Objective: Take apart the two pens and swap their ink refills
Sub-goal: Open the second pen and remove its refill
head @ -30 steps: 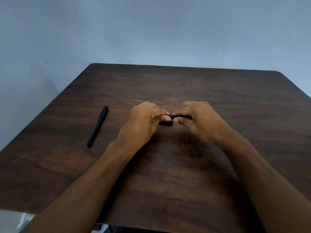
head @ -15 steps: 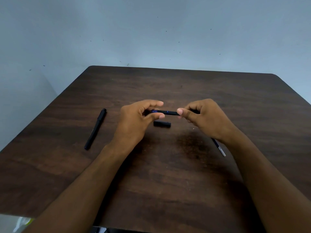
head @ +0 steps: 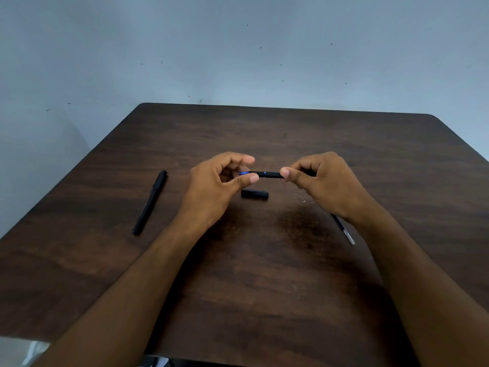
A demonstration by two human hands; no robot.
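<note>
Both hands hold a black pen level above the middle of the dark wooden table. My left hand pinches its left end, where a blue part shows, between thumb and fingers. My right hand grips the barrel's right end. Under the pen a short black cap lies on the table. A thin refill with a pale tip lies partly hidden under my right wrist. The second black pen, whole and capped, lies at the left.
The table's far edge meets a pale blue wall. The table's left edge runs diagonally close to the second pen. Something pale shows below the table's near left corner.
Both hands have lifted off the table with the pen and drawn apart, exposing more of the barrel. The cap now lies uncovered and the refill shows under my right wrist.
</note>
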